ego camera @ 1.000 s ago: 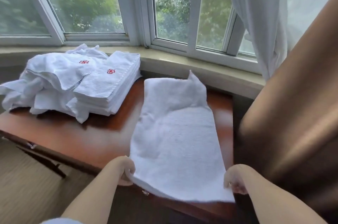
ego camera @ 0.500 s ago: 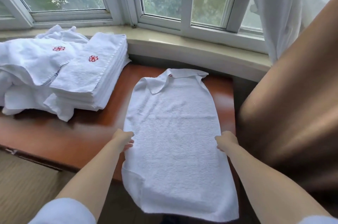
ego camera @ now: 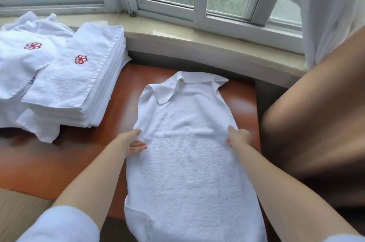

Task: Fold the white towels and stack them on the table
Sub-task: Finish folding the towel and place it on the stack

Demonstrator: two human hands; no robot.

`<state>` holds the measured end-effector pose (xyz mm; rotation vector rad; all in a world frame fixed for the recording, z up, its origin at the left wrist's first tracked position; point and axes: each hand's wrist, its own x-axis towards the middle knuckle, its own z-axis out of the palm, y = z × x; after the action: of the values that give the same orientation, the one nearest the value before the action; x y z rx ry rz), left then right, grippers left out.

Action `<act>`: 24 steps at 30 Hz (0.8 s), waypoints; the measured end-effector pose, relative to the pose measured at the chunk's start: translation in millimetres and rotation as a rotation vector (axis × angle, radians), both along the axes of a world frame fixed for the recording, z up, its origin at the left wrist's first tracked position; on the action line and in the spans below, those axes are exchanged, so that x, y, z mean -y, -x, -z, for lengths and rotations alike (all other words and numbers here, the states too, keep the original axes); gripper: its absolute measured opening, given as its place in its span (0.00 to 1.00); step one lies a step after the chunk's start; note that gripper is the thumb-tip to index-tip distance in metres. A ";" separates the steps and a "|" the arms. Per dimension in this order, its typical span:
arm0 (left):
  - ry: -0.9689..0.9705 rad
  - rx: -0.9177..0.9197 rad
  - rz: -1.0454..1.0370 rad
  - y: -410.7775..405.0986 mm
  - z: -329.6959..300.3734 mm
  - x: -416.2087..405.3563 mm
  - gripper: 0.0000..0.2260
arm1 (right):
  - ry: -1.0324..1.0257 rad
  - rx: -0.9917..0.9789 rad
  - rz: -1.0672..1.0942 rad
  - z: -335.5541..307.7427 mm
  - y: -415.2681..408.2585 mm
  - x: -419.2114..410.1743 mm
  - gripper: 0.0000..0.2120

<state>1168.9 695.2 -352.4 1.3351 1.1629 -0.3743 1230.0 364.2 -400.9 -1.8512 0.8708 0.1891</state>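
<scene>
We note a white-framed bay window [ego camera: 199, 2] with green foliage outside, above a beige stone sill [ego camera: 197, 44]. A sheer white curtain [ego camera: 327, 10] hangs at right, beside a blurred brown surface [ego camera: 316, 123].

No readable text, number or brand name is seen anywhere. Only a red embroidered pinwheel emblem [ego camera: 81, 59] is shown on the stacked towels [ego camera: 79, 83], and a second emblem [ego camera: 33, 45] on the loose towel [ego camera: 21, 63], at upper left.

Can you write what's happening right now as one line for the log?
step: folding | towel flat on table | left hand, right hand pinch its side edges | far corners flipped | folded stack at left
</scene>
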 end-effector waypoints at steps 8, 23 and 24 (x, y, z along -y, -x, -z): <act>0.121 0.502 -0.498 3.6 -76.0 22.2 0.07 | -0.104 0.344 0.108 -110.2 -14.9 17.1 0.09; -0.024 0.092 -0.448 228.5 -70.9 162.5 0.17 | -0.335 -0.351 -0.209 -63.0 123.5 163.4 0.12; -0.031 0.016 -0.441 239.6 -61.3 167.9 0.18 | -0.307 -0.440 -0.285 -58.1 136.4 168.4 0.11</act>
<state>929.3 527.3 -291.1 1.0663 1.4123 -0.0250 1093.6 195.8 -342.8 -1.6575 0.8107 0.8856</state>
